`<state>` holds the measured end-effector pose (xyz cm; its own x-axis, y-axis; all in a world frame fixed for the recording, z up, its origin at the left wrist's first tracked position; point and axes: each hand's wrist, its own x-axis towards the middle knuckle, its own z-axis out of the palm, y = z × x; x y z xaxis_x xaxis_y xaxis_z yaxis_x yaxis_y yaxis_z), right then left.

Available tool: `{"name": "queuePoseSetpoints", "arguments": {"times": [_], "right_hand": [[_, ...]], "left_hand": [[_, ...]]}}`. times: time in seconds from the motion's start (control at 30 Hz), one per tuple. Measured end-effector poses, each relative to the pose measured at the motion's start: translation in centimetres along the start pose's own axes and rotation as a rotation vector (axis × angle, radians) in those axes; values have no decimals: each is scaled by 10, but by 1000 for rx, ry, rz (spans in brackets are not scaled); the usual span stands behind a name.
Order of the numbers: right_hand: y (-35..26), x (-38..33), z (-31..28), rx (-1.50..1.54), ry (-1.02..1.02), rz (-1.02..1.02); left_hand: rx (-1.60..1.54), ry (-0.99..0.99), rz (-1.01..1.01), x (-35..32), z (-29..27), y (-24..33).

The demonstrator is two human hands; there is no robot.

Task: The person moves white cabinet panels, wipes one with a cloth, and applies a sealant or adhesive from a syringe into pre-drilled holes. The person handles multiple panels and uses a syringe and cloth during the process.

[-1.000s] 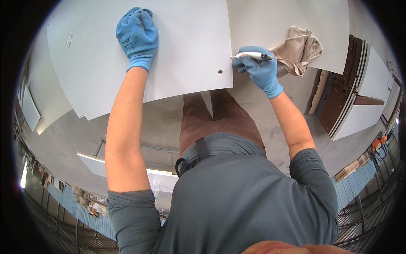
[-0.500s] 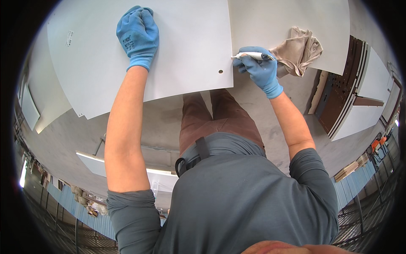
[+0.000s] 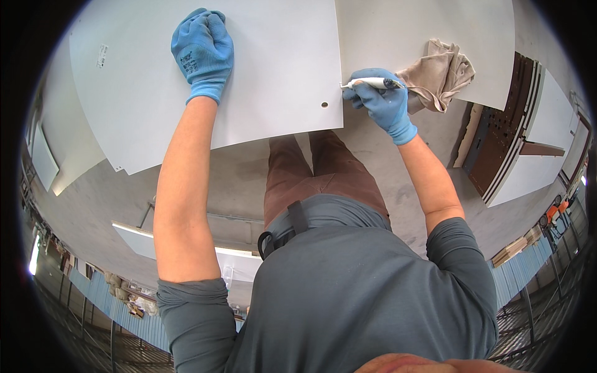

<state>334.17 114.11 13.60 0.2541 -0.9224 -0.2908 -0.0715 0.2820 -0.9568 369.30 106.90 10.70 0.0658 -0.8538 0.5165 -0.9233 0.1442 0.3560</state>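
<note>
A large white panel [image 3: 273, 62] lies flat in front of me, with a small dark hole near its right front corner. My left hand [image 3: 203, 50], in a blue glove, rests on it with fingers curled in; whatever lies under them is hidden. My right hand [image 3: 382, 105], gloved alike, pinches a slim white marker pen [image 3: 372, 81]. The pen's narrow tip points left and meets or nearly meets the panel's right edge. A crumpled beige cloth [image 3: 440, 73] lies just beyond that hand, on a second pale panel [image 3: 398, 31].
Dark brown and white boards [image 3: 504, 124] are stacked at the right. A small label [image 3: 102, 56] sits on the panel's left part. Behind me a white board [image 3: 134, 239] lies low on the left, and an orange machine [image 3: 555, 211] stands far right.
The marker pen's tip and my right hand have shifted very slightly. My left hand has stayed in place on the panel.
</note>
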Motion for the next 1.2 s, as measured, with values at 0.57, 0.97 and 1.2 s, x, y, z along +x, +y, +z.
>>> {"name": "queuePoseSetpoints", "arguments": {"times": [0.57,0.97,1.2], "right_hand": [[0,0,2,-10,1,-66],[1,1,2,-35,2,-75],[-2,1,2,-37,-16,-94]], "left_hand": [[19,-38,-3,0,-3,1],[24,-58,-22,0,-4,2],[31,-40,-14,0,-4,3]]}}
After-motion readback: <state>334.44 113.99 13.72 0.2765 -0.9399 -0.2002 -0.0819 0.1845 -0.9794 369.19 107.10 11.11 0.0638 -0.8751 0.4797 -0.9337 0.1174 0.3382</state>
